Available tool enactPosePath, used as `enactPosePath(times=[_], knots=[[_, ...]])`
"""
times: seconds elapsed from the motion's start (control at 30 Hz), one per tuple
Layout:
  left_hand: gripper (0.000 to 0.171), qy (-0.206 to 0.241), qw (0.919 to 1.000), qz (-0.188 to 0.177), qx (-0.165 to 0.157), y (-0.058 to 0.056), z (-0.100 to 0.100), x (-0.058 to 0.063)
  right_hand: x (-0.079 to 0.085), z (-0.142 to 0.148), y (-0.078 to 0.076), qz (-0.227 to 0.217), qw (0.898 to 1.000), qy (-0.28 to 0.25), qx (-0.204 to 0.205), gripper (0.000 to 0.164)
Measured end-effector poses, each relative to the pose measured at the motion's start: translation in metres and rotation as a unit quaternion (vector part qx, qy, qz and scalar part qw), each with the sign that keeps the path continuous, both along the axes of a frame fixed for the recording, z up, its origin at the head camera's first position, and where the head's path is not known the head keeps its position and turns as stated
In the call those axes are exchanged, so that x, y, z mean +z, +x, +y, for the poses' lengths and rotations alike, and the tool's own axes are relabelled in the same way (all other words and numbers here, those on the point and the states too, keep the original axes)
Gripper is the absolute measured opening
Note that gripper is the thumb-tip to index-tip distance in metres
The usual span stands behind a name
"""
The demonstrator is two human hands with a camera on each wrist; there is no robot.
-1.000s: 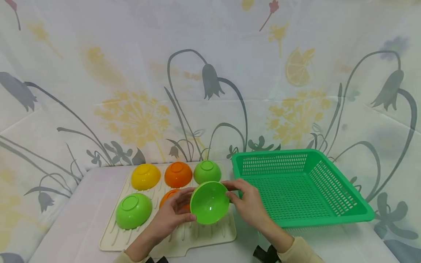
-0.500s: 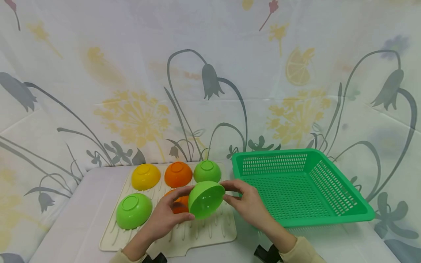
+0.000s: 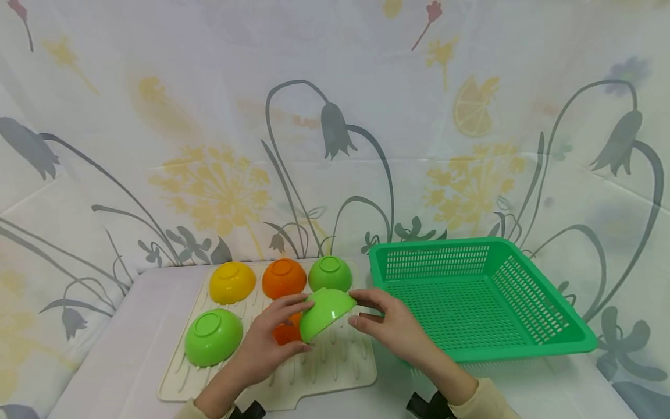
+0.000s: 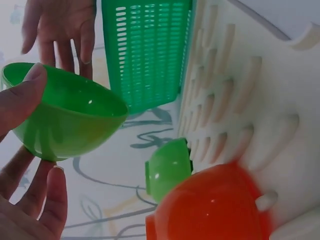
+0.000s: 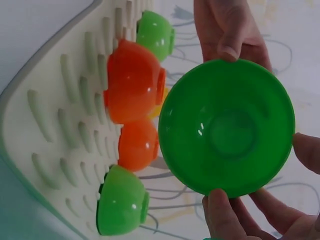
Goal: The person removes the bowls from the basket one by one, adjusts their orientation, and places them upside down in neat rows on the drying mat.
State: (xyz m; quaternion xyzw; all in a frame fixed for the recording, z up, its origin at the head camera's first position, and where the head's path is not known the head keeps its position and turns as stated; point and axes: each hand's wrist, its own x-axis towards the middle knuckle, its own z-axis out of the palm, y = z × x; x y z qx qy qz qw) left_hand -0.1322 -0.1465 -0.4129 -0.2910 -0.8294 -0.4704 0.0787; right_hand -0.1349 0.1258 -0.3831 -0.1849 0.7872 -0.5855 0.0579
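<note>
A light green bowl (image 3: 325, 313) is held tilted over the mat, its mouth turned down and toward the right. My left hand (image 3: 264, 337) grips it, with the thumb on the rim and fingers at the base, as the left wrist view shows. My right hand (image 3: 392, 326) is at the bowl's right side, fingers mostly straight. Its forefinger is at the upper rim; the thumb appears slightly apart. In the right wrist view the inside of the green bowl (image 5: 232, 132) faces the camera. An orange bowl (image 3: 287, 330) lies partly hidden behind the left hand.
Upside down on the ribbed cream drying mat (image 3: 335, 375) are a yellow bowl (image 3: 232, 283), an orange bowl (image 3: 283, 279) and two green bowls, one back right (image 3: 330, 273), one front left (image 3: 213, 337). A green slotted basket (image 3: 460, 314) stands at the right. A patterned cloth (image 3: 335, 116) hangs behind.
The green bowl has turned in my hands: its mouth faced the camera a second ago and now points downward, showing the outside. The right thumb has eased off the rim. The other bowls have not moved.
</note>
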Motion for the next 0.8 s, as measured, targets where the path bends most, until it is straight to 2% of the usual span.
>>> enactPosePath(times=[0.17, 0.3, 0.43, 0.67, 0.8], knots=[[0.068, -0.029, 0.9951, 0.092, -0.023, 0.003, 0.003, -0.001, 0.002, -0.002, 0.000, 0.014, 0.999, 0.035, -0.003, 0.050], [0.068, -0.029, 0.9890, 0.137, -0.048, 0.004, 0.007, 0.001, 0.004, -0.004, 0.001, 0.014, 0.999, 0.038, -0.006, 0.052], [0.067, -0.028, 0.9854, 0.154, -0.066, 0.005, 0.010, 0.004, 0.005, -0.005, 0.003, -0.002, 1.000, 0.014, 0.001, 0.056], [0.069, -0.022, 0.9814, 0.177, -0.072, 0.005, 0.011, 0.003, 0.005, -0.002, 0.004, -0.031, 0.999, -0.018, 0.018, 0.062], [0.075, -0.010, 0.9871, 0.148, -0.062, 0.006, 0.011, 0.005, 0.004, 0.000, 0.004, -0.029, 0.999, -0.022, 0.027, 0.064]])
